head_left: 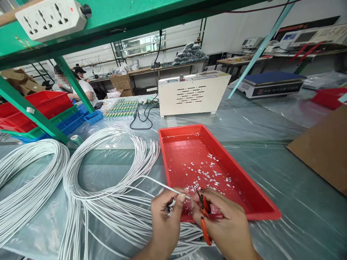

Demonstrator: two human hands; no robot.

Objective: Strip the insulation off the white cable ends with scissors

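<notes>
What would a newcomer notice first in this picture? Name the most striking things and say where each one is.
The bright red tray, speckled with white scraps, sits in the middle of the plastic-covered table. At its near edge the left hand pinches a white cable while the right hand grips orange-handled cutters at the cable's tip. Big cable loops sprawl to the left.
</notes>
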